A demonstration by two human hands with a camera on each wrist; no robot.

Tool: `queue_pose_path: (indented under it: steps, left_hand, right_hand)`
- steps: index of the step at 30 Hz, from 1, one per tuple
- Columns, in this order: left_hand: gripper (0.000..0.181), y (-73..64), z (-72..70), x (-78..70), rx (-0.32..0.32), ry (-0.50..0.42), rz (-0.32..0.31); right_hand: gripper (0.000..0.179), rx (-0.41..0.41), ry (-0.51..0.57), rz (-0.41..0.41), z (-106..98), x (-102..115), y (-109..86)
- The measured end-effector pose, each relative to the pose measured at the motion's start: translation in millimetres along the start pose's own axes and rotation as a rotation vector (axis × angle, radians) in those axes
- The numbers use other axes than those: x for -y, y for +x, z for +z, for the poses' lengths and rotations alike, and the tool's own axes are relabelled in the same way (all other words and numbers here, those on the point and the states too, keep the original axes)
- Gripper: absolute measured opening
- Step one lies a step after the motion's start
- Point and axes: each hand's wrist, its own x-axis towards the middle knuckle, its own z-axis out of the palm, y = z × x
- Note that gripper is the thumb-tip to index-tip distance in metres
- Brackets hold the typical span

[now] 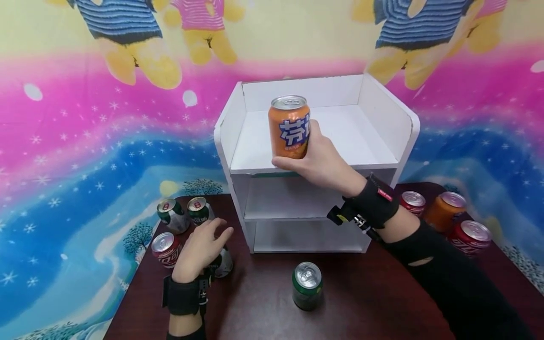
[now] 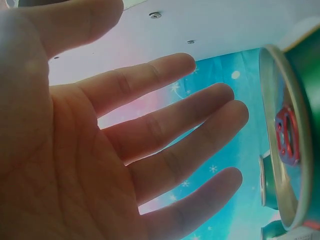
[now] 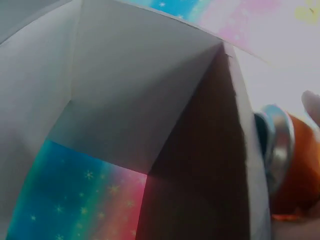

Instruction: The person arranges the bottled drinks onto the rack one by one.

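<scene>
My right hand [image 1: 318, 156] grips an orange soda can [image 1: 289, 127], upright, at the front of the white shelf unit's top board [image 1: 340, 137]. In the right wrist view, the silver base of the orange can [image 3: 280, 150] is right by the shelf board's front edge. On the left, my left hand [image 1: 204, 250] hovers over the group of cans with its fingers [image 2: 165, 125] spread and nothing in them. Under it a green-and-white can [image 1: 224, 264] is partly hidden. A green can [image 1: 307, 285] stands alone on the table before the shelf.
Left on the dark table [image 1: 263, 302] stand two green cans [image 1: 173, 216] and a red can [image 1: 165, 249]. To the right, beyond my forearm, are an orange can [image 1: 445, 211] and two red cans [image 1: 471, 237]. A patterned cloth [image 1: 85, 189] hangs behind.
</scene>
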Motion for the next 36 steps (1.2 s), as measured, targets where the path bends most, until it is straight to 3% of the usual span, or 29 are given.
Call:
queue_pose_path:
  steps: [6, 11, 17, 26, 36]
  left_hand:
    - [0.043, 0.3, 1.2, 1.7, 0.008, -0.009, -0.005]
    - [0.043, 0.5, 4.2, 1.3, 0.01, -0.01, -0.02]
    - [0.043, 1.6, 2.9, -0.4, -0.012, -0.006, -0.018]
    - [0.043, 1.6, 7.6, 0.9, 0.017, 0.003, -0.031]
    - [0.044, 5.4, 6.1, -0.1, 0.023, 0.017, -0.027]
  right_hand:
    - [0.082, 0.139, 0.118, -0.03, -11, -2, 4.3]
    - [0.081, 0.179, 0.164, -0.058, -10, -2, 7.2]
    - [0.081, 0.168, 0.14, -0.068, -4, 1, 10.8]
    - [0.079, 0.154, 0.068, -0.049, 12, 4, 14.3]
    - [0.075, 0.038, 0.003, -0.021, 25, 15, 12.4]
